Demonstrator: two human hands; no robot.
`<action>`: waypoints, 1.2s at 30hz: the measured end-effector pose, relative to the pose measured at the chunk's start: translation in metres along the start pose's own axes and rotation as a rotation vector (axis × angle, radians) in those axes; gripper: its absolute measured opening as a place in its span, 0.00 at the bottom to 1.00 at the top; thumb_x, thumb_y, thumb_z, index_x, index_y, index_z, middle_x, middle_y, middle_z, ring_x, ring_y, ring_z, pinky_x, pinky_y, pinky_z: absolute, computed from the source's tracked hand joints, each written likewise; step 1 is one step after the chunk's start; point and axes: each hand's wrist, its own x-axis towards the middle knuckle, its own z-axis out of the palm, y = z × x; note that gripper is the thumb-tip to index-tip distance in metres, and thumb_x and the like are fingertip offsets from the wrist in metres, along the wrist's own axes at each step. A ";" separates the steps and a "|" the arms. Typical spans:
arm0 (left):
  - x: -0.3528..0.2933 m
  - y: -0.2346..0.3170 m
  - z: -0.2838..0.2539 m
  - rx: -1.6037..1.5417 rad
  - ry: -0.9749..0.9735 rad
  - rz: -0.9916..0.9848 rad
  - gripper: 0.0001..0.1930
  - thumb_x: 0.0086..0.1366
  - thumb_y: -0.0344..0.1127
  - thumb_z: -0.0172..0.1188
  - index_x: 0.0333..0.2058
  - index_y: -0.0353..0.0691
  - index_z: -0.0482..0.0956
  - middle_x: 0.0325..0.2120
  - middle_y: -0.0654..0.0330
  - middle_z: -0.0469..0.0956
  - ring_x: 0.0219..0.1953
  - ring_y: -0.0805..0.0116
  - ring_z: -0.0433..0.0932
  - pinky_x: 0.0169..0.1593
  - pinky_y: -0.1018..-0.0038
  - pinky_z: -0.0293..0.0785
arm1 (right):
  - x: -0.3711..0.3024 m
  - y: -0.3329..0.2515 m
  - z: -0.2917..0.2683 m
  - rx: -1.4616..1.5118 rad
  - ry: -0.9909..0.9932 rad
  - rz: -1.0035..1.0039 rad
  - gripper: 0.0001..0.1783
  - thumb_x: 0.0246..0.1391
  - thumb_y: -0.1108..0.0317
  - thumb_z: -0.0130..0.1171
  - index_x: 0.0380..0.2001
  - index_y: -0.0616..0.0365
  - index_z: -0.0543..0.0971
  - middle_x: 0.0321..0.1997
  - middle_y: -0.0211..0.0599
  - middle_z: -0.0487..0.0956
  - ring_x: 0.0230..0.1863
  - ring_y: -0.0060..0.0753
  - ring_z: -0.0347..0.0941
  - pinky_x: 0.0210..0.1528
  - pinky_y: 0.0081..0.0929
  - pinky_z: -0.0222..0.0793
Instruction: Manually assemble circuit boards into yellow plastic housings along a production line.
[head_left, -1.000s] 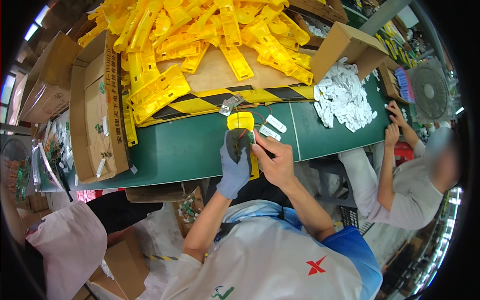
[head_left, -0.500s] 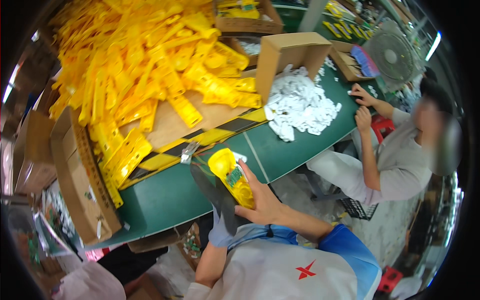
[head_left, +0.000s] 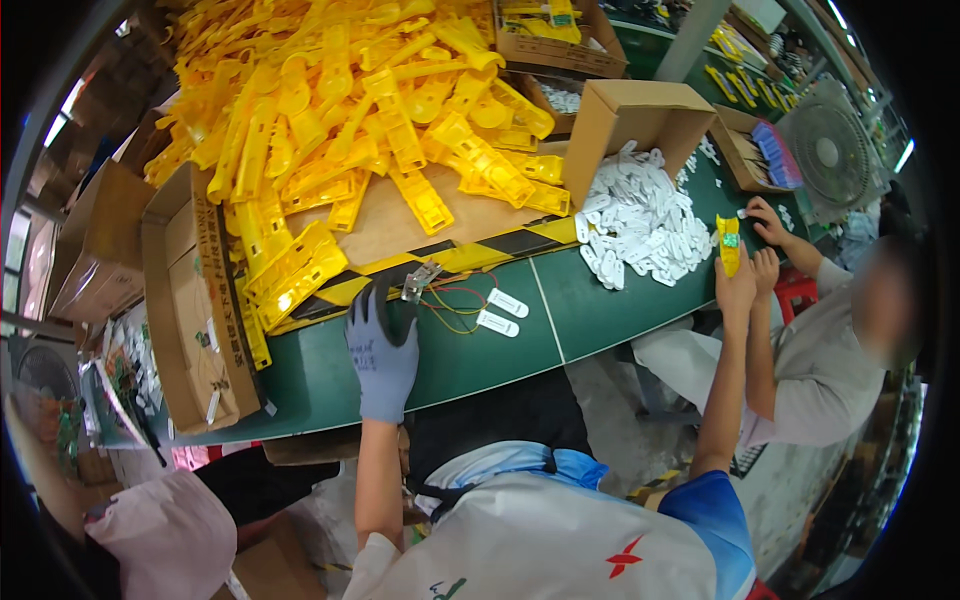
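My left hand [head_left: 382,345], in a grey-and-black work glove, is over the green bench with thumb and fingers apart. Just past its thumb lies a small shiny metal-looking part [head_left: 421,282]. Red and yellow wires [head_left: 452,308] run near that part toward two white oval pieces [head_left: 507,303] on the bench. Stretched far to the right, my bare right hand [head_left: 737,287] grips a yellow plastic shell [head_left: 729,250] with a green circuit board [head_left: 731,240] inside. That shell is held up close to a seated co-worker's hands [head_left: 768,240].
A big heap of yellow plastic shells [head_left: 330,120] fills the far left behind a black-and-yellow striped edge [head_left: 480,254]. White oval pieces [head_left: 645,225] spill from a cardboard box [head_left: 640,110]. Another long carton [head_left: 195,300] stands left. A fan [head_left: 828,150] is at far right.
My hands have separated. The right one carried the yellow shell away to the right, toward the co-worker. My left hand moved left, and the wires and white pieces now show on the bench.
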 end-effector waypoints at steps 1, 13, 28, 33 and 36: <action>0.005 -0.003 -0.002 0.127 -0.048 0.000 0.32 0.53 0.37 0.68 0.57 0.38 0.69 0.54 0.48 0.71 0.57 0.46 0.66 0.61 0.55 0.63 | 0.004 -0.001 0.004 0.016 -0.004 -0.012 0.35 0.57 0.54 0.60 0.65 0.54 0.66 0.49 0.55 0.78 0.50 0.56 0.74 0.52 0.45 0.69; 0.008 -0.011 0.010 0.219 0.033 0.114 0.25 0.47 0.36 0.72 0.46 0.45 0.76 0.48 0.55 0.73 0.54 0.50 0.68 0.59 0.55 0.63 | -0.103 -0.270 -0.026 0.839 -0.247 -0.467 0.18 0.49 0.65 0.67 0.44 0.58 0.81 0.43 0.43 0.82 0.45 0.45 0.78 0.49 0.35 0.73; -0.024 -0.028 -0.016 -0.026 0.038 -0.132 0.10 0.54 0.31 0.65 0.36 0.41 0.79 0.32 0.52 0.79 0.35 0.51 0.78 0.42 0.60 0.72 | -0.107 -0.375 0.017 0.828 -0.351 -0.740 0.19 0.52 0.65 0.65 0.48 0.56 0.80 0.36 0.37 0.80 0.38 0.31 0.76 0.45 0.28 0.70; -0.022 -0.001 -0.021 0.268 0.047 -0.127 0.16 0.56 0.32 0.63 0.45 0.43 0.77 0.40 0.51 0.77 0.44 0.50 0.75 0.47 0.58 0.69 | -0.098 -0.338 0.006 1.583 -0.501 -0.074 0.16 0.55 0.67 0.66 0.45 0.64 0.80 0.39 0.36 0.82 0.40 0.20 0.77 0.44 0.22 0.71; -0.022 0.027 -0.031 0.148 0.198 0.033 0.23 0.56 0.28 0.62 0.52 0.41 0.75 0.49 0.52 0.75 0.51 0.50 0.72 0.54 0.59 0.68 | -0.081 -0.324 -0.033 1.250 -0.389 -0.272 0.17 0.51 0.67 0.68 0.43 0.65 0.80 0.40 0.37 0.83 0.42 0.26 0.78 0.46 0.24 0.72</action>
